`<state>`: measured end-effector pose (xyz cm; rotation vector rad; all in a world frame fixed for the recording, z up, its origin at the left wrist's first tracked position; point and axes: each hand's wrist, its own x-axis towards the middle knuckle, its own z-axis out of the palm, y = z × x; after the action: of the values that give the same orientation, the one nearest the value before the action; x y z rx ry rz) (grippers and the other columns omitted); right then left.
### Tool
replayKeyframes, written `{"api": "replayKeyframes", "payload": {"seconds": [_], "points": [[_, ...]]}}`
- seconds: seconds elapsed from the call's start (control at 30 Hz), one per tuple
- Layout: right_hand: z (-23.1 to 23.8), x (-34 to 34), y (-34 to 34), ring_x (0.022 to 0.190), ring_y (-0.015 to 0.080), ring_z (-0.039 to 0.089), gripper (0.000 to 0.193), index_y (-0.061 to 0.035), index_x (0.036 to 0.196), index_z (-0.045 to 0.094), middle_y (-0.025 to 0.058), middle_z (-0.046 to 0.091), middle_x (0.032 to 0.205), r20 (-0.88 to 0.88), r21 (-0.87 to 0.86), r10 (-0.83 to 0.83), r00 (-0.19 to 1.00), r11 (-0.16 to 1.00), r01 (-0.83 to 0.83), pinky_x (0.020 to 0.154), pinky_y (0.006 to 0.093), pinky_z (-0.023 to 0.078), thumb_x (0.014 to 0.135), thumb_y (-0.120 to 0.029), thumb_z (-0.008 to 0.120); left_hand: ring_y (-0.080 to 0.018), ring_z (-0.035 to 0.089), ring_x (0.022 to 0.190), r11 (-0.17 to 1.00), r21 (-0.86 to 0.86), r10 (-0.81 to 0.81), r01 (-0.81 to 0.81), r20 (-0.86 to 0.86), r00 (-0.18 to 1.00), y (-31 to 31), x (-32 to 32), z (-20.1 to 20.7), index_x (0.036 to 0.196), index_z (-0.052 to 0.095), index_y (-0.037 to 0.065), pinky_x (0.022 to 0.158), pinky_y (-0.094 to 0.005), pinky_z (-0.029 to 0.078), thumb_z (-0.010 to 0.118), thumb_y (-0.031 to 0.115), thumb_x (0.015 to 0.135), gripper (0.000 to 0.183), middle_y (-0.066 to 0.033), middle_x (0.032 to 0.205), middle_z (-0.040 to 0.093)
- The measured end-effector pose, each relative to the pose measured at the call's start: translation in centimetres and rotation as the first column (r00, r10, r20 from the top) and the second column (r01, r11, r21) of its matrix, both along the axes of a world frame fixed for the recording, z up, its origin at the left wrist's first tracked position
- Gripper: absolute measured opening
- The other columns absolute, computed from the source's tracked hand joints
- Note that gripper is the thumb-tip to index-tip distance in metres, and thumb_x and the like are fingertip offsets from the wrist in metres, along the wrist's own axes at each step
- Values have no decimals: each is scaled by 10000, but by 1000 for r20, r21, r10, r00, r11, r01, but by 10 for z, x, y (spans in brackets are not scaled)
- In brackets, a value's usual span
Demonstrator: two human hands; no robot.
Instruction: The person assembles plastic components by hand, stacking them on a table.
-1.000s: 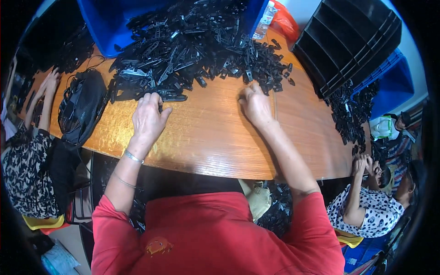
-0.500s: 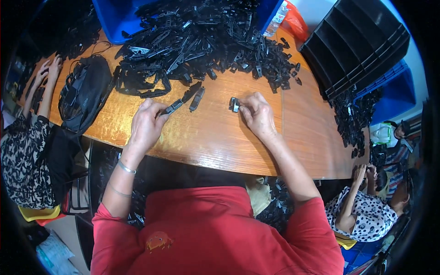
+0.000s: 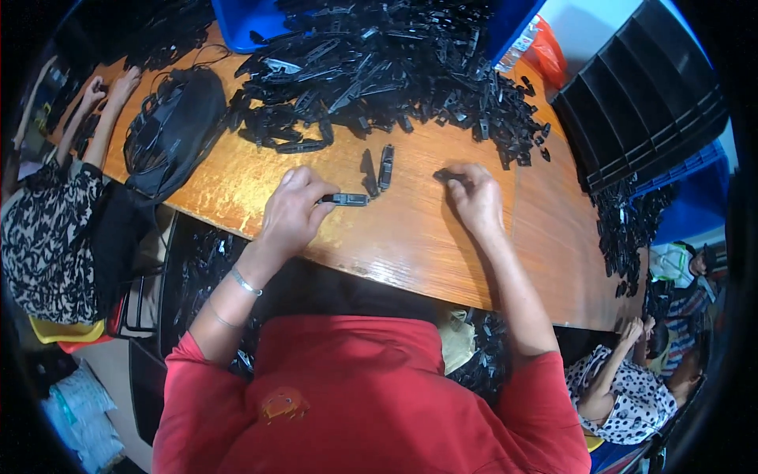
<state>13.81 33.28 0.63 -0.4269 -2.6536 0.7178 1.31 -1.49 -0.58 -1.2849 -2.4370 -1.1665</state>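
Observation:
My left hand point(image 3: 294, 207) is closed on one end of an oblong black plastic part point(image 3: 352, 200), which points to the right just above the wooden table. Between my hands lie two more slim black parts, a darker one point(image 3: 369, 172) and a glossier one point(image 3: 386, 167), side by side. My right hand point(image 3: 475, 196) pinches a small black plastic piece point(image 3: 444, 175) between thumb and fingers. Part of that piece is hidden by the fingers.
A big heap of black plastic parts point(image 3: 379, 71) covers the table's far side, between blue bins point(image 3: 234, 35). At left sits a black backpack point(image 3: 178, 130). Stacked black trays point(image 3: 639, 95) stand at right, beside more black parts point(image 3: 620, 245). Co-workers sit at both sides.
The part in my left hand has swung from slanting to nearly level, and lies apart from the loose ones. The small piece in my right hand has turned. The whole view has shifted.

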Motion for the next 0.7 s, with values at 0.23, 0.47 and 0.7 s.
{"api": "replayKeyframes", "payload": {"seconds": [0.23,0.47,0.7], "points": [[11,-7,-42,954,311,762,321,-28,1244,784,167,754,1098,-134,68,108,985,993,-99,825,404,621,924,-8,808,-363,653,1001,1000,16,0,0,-18,1000,-3,-2,-3,1109,800,41,885,-451,538,831,79,884,231,-134,1009,663],[14,-17,-123,875,294,740,293,-9,1222,774,151,735,1065,-276,-30,433,858,888,-458,727,373,590,930,-1,805,-367,665,1013,998,57,7,-8,4,1000,-4,-1,-5,1037,773,48,901,-465,544,838,76,862,189,-130,1023,688],[10,-22,-129,944,380,761,249,-11,1150,777,150,735,1078,-124,38,403,907,915,-401,754,443,611,906,-9,827,-370,664,1000,998,65,5,-8,41,999,-5,-2,-7,995,755,56,883,-476,546,842,73,837,181,-126,992,686]]}}
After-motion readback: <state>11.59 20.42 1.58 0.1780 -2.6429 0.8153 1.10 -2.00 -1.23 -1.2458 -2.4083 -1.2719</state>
